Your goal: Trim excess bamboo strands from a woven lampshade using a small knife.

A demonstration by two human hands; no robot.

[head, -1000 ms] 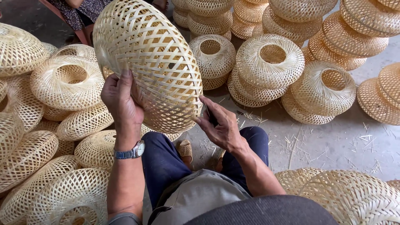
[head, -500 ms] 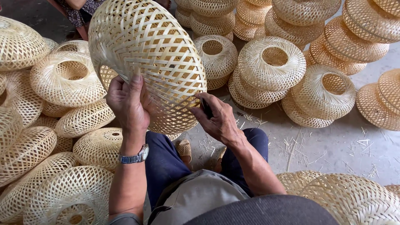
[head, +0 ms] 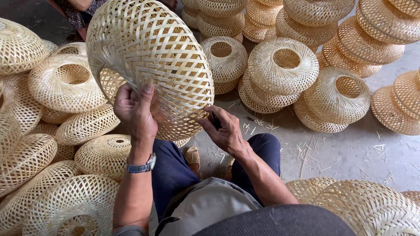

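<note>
I hold a large round woven bamboo shade (head: 148, 57) tilted up in front of me, its domed outside facing me. My left hand (head: 136, 111), with a metal wristwatch, grips its near lower edge, thumb on the weave. My right hand (head: 223, 131) is at the shade's lower right rim, pinching a strip end and holding a small dark tool (head: 215, 120). My knees in blue trousers are below.
Many finished woven bamboo shades lie in piles on the left (head: 65, 83), stacked at the back (head: 280, 65) and right (head: 407, 109), and by my right leg (head: 367, 205). Bamboo trimmings litter the concrete floor (head: 332, 153). Another person sits behind, top left (head: 78, 13).
The shade has been turned and raised slightly toward me. My left hand has shifted along the rim; my right hand has moved in closer to the lower edge.
</note>
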